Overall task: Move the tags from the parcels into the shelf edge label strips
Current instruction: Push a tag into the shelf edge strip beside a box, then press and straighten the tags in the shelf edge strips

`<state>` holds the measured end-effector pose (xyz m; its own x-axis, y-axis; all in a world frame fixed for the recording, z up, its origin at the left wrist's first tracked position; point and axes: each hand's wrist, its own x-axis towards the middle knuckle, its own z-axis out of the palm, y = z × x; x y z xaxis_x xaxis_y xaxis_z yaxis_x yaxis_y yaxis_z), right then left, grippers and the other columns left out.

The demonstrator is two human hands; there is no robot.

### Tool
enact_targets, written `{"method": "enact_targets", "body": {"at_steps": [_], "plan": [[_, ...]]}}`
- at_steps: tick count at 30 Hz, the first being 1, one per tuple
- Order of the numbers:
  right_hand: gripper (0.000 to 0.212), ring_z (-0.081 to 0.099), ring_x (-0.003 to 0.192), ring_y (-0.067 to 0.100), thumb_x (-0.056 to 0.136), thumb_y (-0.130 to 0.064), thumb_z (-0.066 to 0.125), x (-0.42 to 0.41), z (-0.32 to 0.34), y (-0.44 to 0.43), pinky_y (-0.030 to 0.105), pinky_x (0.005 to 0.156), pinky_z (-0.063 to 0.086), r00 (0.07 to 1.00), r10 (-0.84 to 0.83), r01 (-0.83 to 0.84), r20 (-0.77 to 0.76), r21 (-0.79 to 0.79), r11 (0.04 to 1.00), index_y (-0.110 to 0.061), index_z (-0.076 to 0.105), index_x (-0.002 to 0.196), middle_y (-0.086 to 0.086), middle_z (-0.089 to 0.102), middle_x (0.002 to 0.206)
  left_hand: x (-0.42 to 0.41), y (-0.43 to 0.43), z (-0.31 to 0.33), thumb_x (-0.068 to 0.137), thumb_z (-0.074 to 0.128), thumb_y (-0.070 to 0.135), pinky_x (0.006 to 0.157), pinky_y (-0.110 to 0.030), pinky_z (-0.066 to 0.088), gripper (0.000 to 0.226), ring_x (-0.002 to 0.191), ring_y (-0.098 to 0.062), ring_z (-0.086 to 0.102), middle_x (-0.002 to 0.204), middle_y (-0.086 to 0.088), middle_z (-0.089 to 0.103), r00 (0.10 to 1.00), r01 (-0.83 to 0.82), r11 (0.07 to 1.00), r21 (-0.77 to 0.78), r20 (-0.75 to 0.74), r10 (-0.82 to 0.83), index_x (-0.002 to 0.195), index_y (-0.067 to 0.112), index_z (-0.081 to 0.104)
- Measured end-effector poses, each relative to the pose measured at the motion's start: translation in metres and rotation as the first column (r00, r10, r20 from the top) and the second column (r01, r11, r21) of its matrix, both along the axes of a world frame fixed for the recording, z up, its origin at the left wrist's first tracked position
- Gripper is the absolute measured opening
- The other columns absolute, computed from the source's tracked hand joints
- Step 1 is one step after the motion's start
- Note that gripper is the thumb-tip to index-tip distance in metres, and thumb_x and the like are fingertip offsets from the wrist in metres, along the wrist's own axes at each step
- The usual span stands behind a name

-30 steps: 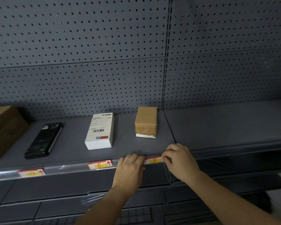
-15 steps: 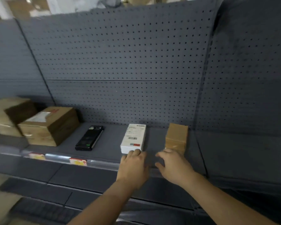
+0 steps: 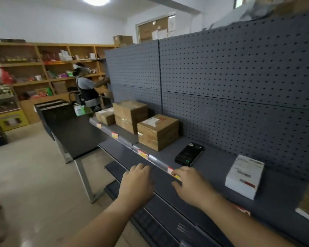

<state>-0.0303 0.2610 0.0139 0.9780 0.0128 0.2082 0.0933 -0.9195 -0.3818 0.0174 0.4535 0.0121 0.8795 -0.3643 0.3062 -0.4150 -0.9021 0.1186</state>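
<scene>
The grey shelf's edge label strip runs from far left to near right and holds red-and-yellow tags. More tags sit further left. My left hand hovers in front of the strip, fingers loose, holding nothing. My right hand rests over the strip edge beside a partly hidden tag, fingers spread. On the shelf stand brown parcels, a white box and a black handheld scanner.
More cardboard boxes stand further left on the shelf. A dark table juts out at the shelf's left end. Another person stands by wooden shelving at the back. Lower shelves lie below my hands.
The view has swung left, away from the small brown parcel. Both hands have left the tag they pressed into the strip and moved left along the shelf edge.
</scene>
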Motion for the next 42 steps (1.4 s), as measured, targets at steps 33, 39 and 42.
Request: {"method": "enact_targets", "body": {"at_steps": [33, 39, 42], "plan": [[0.037, 0.053, 0.117, 0.017, 0.091, -0.039, 0.056, 0.566, 0.028, 0.433, 0.034, 0.099, 0.045, 0.904, 0.416, -0.418, 0.1, 0.005, 0.908, -0.03, 0.06, 0.127, -0.008, 0.06, 0.124, 0.467, 0.432, 0.022, 0.086, 0.052, 0.044, 0.09, -0.035, 0.043, 0.029, 0.11, -0.017, 0.053, 0.114, 0.011, 0.053, 0.897, -0.437, 0.895, -0.09, 0.021, 0.441, 0.113, 0.032, 0.052], [0.036, 0.055, 0.113, 0.017, 0.09, -0.038, 0.058, 0.662, 0.022, 0.498, 0.033, 0.095, 0.048, 0.889, 0.45, -0.453, 0.081, 0.025, 0.891, -0.029, 0.061, 0.125, -0.008, 0.061, 0.121, 0.551, 0.491, 0.014, 0.088, 0.053, 0.043, 0.089, -0.032, 0.042, 0.027, 0.105, -0.014, 0.053, 0.112, 0.012, 0.053, 0.885, -0.459, 0.874, -0.157, 0.007, 0.466, 0.112, 0.032, 0.053], [0.037, 0.055, 0.115, 0.017, 0.091, -0.038, 0.058, 0.699, 0.012, 0.52, 0.034, 0.096, 0.048, 0.898, 0.435, -0.437, 0.066, 0.011, 0.899, -0.028, 0.06, 0.127, -0.007, 0.06, 0.123, 0.593, 0.514, 0.002, 0.087, 0.054, 0.043, 0.09, -0.032, 0.043, 0.027, 0.106, -0.014, 0.053, 0.112, 0.012, 0.054, 0.898, -0.435, 0.886, -0.162, -0.005, 0.44, 0.112, 0.032, 0.054]]}}
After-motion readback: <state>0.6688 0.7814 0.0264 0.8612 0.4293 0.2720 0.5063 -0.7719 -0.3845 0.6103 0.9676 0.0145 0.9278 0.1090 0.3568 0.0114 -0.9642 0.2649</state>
